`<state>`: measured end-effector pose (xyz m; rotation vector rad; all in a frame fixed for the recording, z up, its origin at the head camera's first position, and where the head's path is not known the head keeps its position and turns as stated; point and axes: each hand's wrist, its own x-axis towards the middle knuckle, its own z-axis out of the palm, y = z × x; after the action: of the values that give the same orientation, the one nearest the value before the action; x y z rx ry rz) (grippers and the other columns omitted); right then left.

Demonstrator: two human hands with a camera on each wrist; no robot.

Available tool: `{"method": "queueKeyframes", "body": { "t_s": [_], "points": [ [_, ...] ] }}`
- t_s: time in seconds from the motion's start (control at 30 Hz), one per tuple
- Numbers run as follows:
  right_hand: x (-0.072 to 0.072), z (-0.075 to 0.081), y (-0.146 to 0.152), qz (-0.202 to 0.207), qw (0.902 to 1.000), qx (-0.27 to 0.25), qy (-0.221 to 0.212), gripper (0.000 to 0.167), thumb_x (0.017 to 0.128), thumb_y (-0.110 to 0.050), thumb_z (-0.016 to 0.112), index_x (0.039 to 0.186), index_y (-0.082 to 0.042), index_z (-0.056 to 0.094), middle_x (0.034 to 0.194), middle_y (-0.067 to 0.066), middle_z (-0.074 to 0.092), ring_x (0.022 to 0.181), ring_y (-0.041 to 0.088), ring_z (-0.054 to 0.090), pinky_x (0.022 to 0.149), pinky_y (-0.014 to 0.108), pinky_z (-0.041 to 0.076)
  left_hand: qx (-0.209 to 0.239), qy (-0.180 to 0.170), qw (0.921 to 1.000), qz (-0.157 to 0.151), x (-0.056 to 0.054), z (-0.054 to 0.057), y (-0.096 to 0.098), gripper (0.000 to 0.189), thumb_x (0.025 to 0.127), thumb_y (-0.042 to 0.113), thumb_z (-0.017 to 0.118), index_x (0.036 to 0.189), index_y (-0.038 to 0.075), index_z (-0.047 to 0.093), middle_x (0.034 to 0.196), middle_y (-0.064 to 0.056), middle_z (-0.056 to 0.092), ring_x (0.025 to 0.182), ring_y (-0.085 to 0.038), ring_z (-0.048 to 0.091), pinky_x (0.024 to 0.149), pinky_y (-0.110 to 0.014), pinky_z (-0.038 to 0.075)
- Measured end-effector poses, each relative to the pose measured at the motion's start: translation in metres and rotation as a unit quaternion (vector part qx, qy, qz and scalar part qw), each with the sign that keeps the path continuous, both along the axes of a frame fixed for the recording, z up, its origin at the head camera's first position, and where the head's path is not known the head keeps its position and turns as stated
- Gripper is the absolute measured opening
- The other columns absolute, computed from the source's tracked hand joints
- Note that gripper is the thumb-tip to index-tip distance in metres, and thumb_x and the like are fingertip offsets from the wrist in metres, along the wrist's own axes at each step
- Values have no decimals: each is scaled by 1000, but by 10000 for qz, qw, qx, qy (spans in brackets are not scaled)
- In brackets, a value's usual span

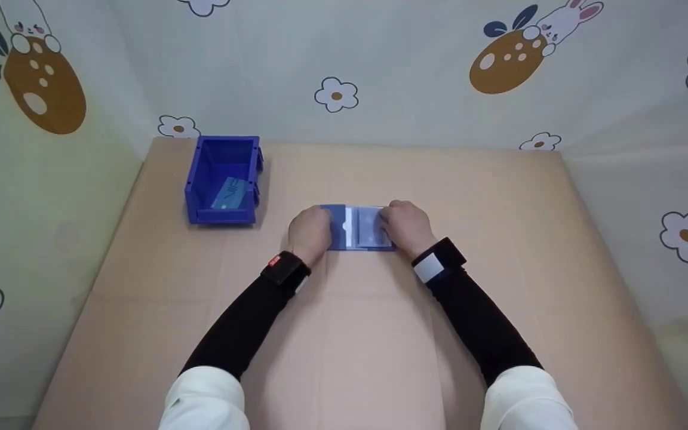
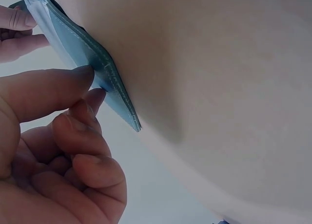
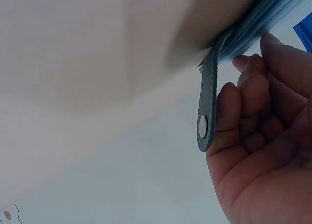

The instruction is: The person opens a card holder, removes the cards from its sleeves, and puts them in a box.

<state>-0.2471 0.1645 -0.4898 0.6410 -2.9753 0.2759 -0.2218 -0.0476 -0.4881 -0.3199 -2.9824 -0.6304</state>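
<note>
A blue card holder (image 1: 359,228) lies spread open between my two hands, with clear plastic sleeves inside its right half. My left hand (image 1: 310,232) pinches the left flap between thumb and forefinger; the left wrist view shows the holder's stitched edge (image 2: 114,80) there. With thumb and fingers my right hand (image 1: 409,227) grips the opposite side at the sleeves. From that side a strap (image 3: 208,97) with a round metal snap hangs down in the right wrist view. Part of each flap is hidden behind the fingers.
Left of the hands, a blue plastic bin (image 1: 224,217) stands toward the back of the tan table (image 1: 380,334). Inside it lies a light-blue card (image 1: 230,192) with large lettering. A patterned curtain (image 1: 404,77) borders the table at the back and sides.
</note>
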Motion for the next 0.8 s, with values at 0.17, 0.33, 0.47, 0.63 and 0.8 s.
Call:
{"method": "queueKeyframes", "body": {
  "t_s": [0.17,0.33,0.47,0.63,0.8],
  "points": [
    [1,2,-3,-36,9998,-42,-202,14,90,-13,71,99,-4,76,87,12,66,87,29,64,74,43,53,-8,-25,10000,12,-1,0,0,23,88,-4,53,69,3,64,80,-15,66,78,-33,65,69,-46,52],
    [2,2,-6,-1,9994,-81,-332,15,91,-14,71,102,-5,76,88,11,66,86,27,63,76,42,52,-27,-57,10000,19,0,0,0,22,89,-4,53,72,2,66,80,-15,66,78,-31,65,69,-45,52],
    [2,1,-7,6,9992,-181,-370,12,91,-13,71,99,-6,76,86,10,65,83,26,62,75,41,51,-37,-94,9999,15,0,1,1,21,89,-4,53,73,1,66,81,-15,65,79,-31,65,70,-45,52],
    [1,0,-10,160,9995,-155,-236,7,89,-12,71,91,-7,75,81,10,63,77,27,61,69,42,51,-136,-40,9999,9,0,1,1,19,88,-4,55,75,1,68,84,-16,67,81,-32,66,71,-45,53],
    [0,1,-14,317,9991,-182,-226,5,87,-11,71,87,-6,73,80,11,63,77,29,62,68,44,50,-163,20,9999,-36,1,1,0,19,87,-5,54,76,1,68,84,-17,68,81,-34,66,71,-47,53]
  ]
}}
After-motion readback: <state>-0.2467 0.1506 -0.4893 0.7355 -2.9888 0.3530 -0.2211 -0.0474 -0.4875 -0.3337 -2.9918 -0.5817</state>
